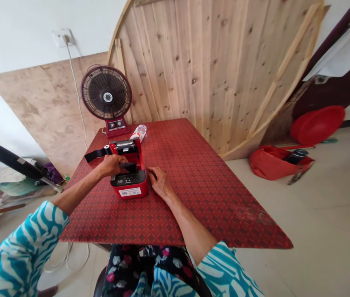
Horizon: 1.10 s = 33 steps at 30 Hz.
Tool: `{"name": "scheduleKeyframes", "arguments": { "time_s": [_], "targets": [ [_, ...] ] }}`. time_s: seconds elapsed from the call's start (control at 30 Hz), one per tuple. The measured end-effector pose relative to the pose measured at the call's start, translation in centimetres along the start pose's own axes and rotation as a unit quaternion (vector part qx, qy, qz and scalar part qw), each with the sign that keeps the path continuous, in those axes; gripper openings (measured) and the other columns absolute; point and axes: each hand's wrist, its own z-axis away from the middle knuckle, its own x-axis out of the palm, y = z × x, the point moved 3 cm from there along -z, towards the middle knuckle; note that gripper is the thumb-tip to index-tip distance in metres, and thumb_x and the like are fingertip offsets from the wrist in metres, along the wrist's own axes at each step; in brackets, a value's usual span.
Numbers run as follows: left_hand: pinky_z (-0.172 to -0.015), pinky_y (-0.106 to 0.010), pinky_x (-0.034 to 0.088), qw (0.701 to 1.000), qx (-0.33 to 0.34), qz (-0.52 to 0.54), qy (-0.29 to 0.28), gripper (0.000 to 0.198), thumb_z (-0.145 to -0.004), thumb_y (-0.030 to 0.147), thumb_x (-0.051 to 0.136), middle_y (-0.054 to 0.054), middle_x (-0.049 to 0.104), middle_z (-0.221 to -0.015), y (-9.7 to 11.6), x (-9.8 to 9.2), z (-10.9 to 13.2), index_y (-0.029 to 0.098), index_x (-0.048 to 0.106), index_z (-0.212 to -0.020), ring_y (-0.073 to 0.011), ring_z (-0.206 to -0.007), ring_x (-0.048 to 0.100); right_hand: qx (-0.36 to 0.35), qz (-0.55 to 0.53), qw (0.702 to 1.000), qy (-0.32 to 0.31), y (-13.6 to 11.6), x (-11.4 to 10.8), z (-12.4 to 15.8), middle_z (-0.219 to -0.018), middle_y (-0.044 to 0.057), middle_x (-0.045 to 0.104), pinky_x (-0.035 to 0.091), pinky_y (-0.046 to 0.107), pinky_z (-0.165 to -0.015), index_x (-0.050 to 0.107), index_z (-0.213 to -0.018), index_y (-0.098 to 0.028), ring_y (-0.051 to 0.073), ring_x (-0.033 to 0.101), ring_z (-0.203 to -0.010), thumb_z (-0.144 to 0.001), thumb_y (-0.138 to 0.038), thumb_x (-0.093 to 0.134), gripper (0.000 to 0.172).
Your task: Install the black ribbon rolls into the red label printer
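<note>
A red and black label printer (131, 187) stands near the left side of the table, its lid (126, 146) raised. A white sticker (130, 192) is on its front. My left hand (113, 165) reaches over the left side wall, fingers bent down into the black interior; what they pinch there is hidden. My right hand (160, 181) lies against the right side of the printer, thumb and forefinger apart, the forefinger touching the casing. Left of the lid, a black strip (96, 155) with a small white-cored roll (106, 149) lies on the table.
The table (199, 185) has a red patterned cover. A dark red fan (107, 97) and a clear plastic bottle (139, 132) are behind the printer. Round wooden boards (212, 74) lean on the wall. A red bag (268, 163) and a red basin (317, 125) are at right.
</note>
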Motion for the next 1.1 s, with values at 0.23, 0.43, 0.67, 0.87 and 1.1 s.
{"name": "scheduleKeyframes", "arguments": {
  "time_s": [0.23, 0.43, 0.67, 0.87, 1.1],
  "targets": [
    [-0.089, -0.041, 0.041, 1.0, 0.007, -0.021, 0.009, 0.028, -0.035, 0.015, 0.083, -0.003, 0.063, -0.056, 0.8, 0.2, -1.5, 0.023, 0.063, -0.053, -0.0346, -0.087, 0.064, -0.009, -0.001, 1.0, 0.002, 0.2, 0.0, 0.0, -0.103, 0.007, 0.068, 0.046, 0.04, -0.094, 0.065, -0.101, -0.022, 0.019, 0.062, -0.101, -0.083, -0.016, 0.044, 0.029],
    [-0.069, -0.032, 0.049, 0.997, 0.027, 0.076, 0.009, 0.024, -0.057, 0.037, 0.077, -0.006, 0.072, -0.075, 0.8, -1.2, 0.5, 0.02, 0.07, -0.074, -0.0227, -0.072, 0.066, -0.009, 0.005, 1.0, 0.001, 0.1, 0.1, 0.0, -0.102, 0.008, 0.068, 0.048, 0.04, -0.092, 0.066, -0.099, -0.02, 0.02, 0.062, -0.098, -0.084, -0.017, 0.043, 0.027],
    [-0.067, -0.028, 0.047, 0.985, 0.05, 0.056, 0.154, 0.018, -0.07, 0.039, 0.071, 0.0, 0.069, -0.07, 2.9, -2.6, 3.9, 0.022, 0.07, -0.072, -0.0173, -0.066, 0.063, -0.005, 0.003, 1.0, 0.007, 0.2, 0.0, 0.0, -0.101, 0.006, 0.068, 0.047, 0.04, -0.093, 0.066, -0.098, -0.022, 0.019, 0.063, -0.098, -0.083, -0.017, 0.044, 0.028],
    [-0.077, -0.033, 0.046, 0.967, 0.182, -0.071, 0.166, 0.013, -0.081, 0.034, 0.063, -0.004, 0.072, -0.082, 4.7, -1.2, 7.2, 0.024, 0.071, -0.079, -0.0199, -0.078, 0.066, -0.017, 0.007, 1.0, 0.0, 0.1, 0.0, -0.1, -0.097, 0.007, 0.069, 0.048, 0.039, -0.09, 0.067, -0.097, -0.022, 0.02, 0.063, -0.096, -0.083, -0.017, 0.044, 0.027],
    [-0.09, -0.04, 0.039, 0.922, 0.28, -0.196, 0.184, 0.011, -0.082, 0.024, 0.064, -0.004, 0.074, -0.094, 4.6, 0.4, 10.6, 0.027, 0.07, -0.091, -0.0201, -0.084, 0.065, -0.014, 0.003, 1.0, -0.01, -0.1, -0.1, 0.0, -0.097, 0.008, 0.069, 0.048, 0.039, -0.089, 0.067, -0.096, -0.02, 0.02, 0.064, -0.094, -0.083, -0.019, 0.042, 0.027]
  ]
}}
